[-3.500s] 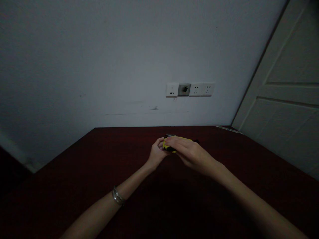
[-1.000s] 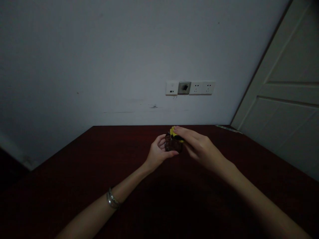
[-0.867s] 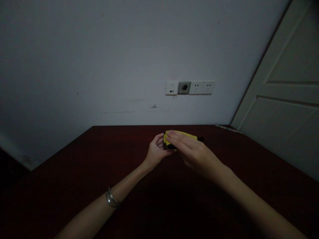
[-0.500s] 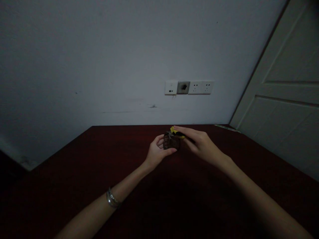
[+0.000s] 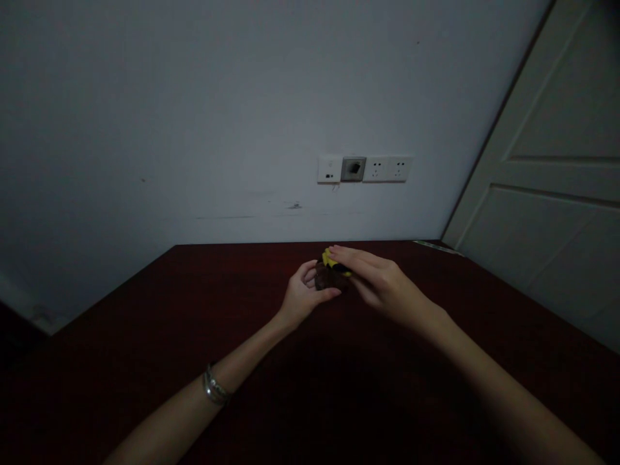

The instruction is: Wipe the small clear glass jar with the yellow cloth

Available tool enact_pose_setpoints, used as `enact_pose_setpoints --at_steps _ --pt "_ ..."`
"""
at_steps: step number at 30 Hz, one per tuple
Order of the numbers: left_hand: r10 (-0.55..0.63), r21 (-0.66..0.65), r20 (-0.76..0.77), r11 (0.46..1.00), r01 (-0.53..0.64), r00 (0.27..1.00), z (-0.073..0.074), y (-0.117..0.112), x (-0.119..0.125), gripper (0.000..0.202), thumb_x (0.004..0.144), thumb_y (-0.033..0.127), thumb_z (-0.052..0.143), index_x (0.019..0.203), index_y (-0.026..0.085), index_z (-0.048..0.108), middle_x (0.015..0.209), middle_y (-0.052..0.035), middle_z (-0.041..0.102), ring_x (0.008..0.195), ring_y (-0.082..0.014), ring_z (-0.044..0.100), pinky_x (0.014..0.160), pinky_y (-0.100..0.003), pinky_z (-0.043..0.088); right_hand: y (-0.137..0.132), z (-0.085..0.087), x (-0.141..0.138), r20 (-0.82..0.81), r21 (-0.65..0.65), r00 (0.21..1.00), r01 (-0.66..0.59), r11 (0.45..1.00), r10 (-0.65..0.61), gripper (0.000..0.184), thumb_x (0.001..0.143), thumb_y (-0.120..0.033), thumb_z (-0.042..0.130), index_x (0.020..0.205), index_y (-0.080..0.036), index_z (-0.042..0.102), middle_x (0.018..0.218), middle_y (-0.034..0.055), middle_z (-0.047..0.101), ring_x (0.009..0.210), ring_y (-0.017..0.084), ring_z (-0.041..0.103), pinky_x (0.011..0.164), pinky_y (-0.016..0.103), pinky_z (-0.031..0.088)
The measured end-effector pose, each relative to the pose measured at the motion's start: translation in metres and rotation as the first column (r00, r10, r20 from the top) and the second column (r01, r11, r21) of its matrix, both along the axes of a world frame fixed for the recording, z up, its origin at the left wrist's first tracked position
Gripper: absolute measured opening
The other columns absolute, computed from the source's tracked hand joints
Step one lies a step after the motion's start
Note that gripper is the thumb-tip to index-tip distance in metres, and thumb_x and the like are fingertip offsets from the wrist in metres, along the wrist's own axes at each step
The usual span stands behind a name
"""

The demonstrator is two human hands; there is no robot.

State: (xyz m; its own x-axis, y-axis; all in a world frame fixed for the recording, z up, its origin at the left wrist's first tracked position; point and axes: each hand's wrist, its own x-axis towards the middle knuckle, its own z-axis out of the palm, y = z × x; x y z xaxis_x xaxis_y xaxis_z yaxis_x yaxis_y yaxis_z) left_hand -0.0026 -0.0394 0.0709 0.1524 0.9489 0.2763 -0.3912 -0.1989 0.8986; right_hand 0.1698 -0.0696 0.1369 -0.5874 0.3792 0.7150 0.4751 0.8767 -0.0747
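A: Where was the small thing, and how did you grip it?

B: You held a dark brown object (image 5: 325, 278) over the red wood table (image 5: 232, 290), cupped in your left hand (image 5: 305, 297) with curled fingers. Your right hand (image 5: 378, 281) pinched a yellow cloth (image 5: 330, 260) on top of it.

A: Could you read any label?

B: No. The object was too dark, and the marks on the white wall socket panel (image 5: 364, 169) were too small.
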Motion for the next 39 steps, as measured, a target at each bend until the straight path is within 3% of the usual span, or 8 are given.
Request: enact_pose_setpoints --at_steps 4,11,20,24,28,32,36,39 --pt "-0.018 -0.014 0.028 1.000 0.018 0.999 0.001 -0.005 -0.001 0.063 0.044 0.016 0.086 0.100 0.014 0.057 0.098 -0.0093 0.069 0.088 -0.0206 0.066 0.087 -0.037 0.048 0.002 0.001 0.003 -0.046 -0.025 0.998 0.030 0.999 -0.031 0.043 0.088 -0.007 0.043 0.129 -0.018 0.049 0.127 0.0123 0.058 0.119 0.020 0.054 0.100 0.044 0.047" --pt "0.076 0.027 0.032 0.997 -0.077 0.997 0.003 0.000 0.002 0.052 0.047 0.017 0.085 0.093 0.013 0.062 0.095 -0.0077 0.070 0.089 -0.0211 0.065 0.084 -0.033 0.048 -0.010 -0.002 -0.011 0.097 0.059 0.991 -0.099 0.993 0.093 0.048 0.084 0.001 0.040 0.129 -0.013 0.048 0.128 0.0139 0.057 0.125 0.019 0.048 0.104 0.044 0.043" --pt "-0.015 -0.001 0.042 1.000 0.015 0.999 -0.003 -0.005 0.000 0.060 0.047 0.018 0.086 0.100 0.014 0.059 0.097 -0.0092 0.070 0.087 -0.0199 0.066 0.085 -0.035 0.048 0.007 -0.005 0.005 -0.129 -0.065 0.991 0.013 0.998 -0.021 0.043 0.086 -0.006 0.046 0.126 -0.022 0.052 0.123 0.0076 0.062 0.114 0.019 0.058 0.099 0.042 0.048" --pt "0.026 0.027 0.054 0.999 -0.028 0.998 0.003 -0.005 -0.002 0.059 0.049 0.021 0.085 0.101 0.013 0.060 0.099 -0.0091 0.069 0.090 -0.0208 0.065 0.088 -0.035 0.047 0.000 -0.002 -0.001 -0.057 0.014 0.995 -0.079 0.997 0.080 0.047 0.086 -0.004 0.043 0.130 -0.017 0.048 0.130 0.0104 0.056 0.124 0.019 0.049 0.103 0.043 0.044" --pt "0.067 0.057 0.075 0.996 -0.071 0.995 0.007 -0.002 -0.004 0.054 0.053 0.023 0.083 0.101 0.014 0.060 0.104 -0.0091 0.068 0.096 -0.0205 0.063 0.090 -0.034 0.046 -0.008 0.001 -0.006 -0.004 0.049 0.984 -0.176 0.983 0.177 0.048 0.086 -0.004 0.042 0.132 -0.017 0.046 0.128 0.0098 0.057 0.124 0.019 0.048 0.104 0.043 0.043" --pt "0.034 0.056 0.084 0.998 -0.039 0.996 0.010 -0.003 -0.004 0.059 0.049 0.021 0.085 0.102 0.014 0.060 0.102 -0.0091 0.069 0.093 -0.0206 0.065 0.088 -0.034 0.047 -0.003 0.000 -0.001 -0.121 0.020 0.986 -0.110 0.994 0.111 0.045 0.087 -0.007 0.044 0.129 -0.021 0.050 0.127 0.0066 0.059 0.121 0.018 0.052 0.102 0.040 0.046" --pt "0.007 0.049 0.089 0.999 -0.012 0.996 0.011 -0.006 -0.003 0.059 0.050 0.021 0.085 0.102 0.013 0.060 0.098 -0.0089 0.070 0.088 -0.0192 0.065 0.086 -0.033 0.048 0.006 0.001 0.005 -0.257 -0.103 0.966 -0.017 0.995 -0.011 0.039 0.086 -0.012 0.050 0.122 -0.024 0.058 0.118 0.0036 0.065 0.107 0.018 0.062 0.095 0.036 0.051" --pt "0.012 0.055 0.101 0.998 -0.018 0.995 0.011 -0.006 -0.002 0.057 0.051 0.023 0.085 0.102 0.013 0.060 0.097 -0.0091 0.070 0.088 -0.0196 0.065 0.085 -0.033 0.047 0.006 0.004 0.007 -0.276 -0.135 0.961 -0.019 0.991 -0.019 0.038 0.086 -0.015 0.052 0.121 -0.026 0.059 0.117 0.0022 0.066 0.105 0.018 0.063 0.094 0.035 0.051"
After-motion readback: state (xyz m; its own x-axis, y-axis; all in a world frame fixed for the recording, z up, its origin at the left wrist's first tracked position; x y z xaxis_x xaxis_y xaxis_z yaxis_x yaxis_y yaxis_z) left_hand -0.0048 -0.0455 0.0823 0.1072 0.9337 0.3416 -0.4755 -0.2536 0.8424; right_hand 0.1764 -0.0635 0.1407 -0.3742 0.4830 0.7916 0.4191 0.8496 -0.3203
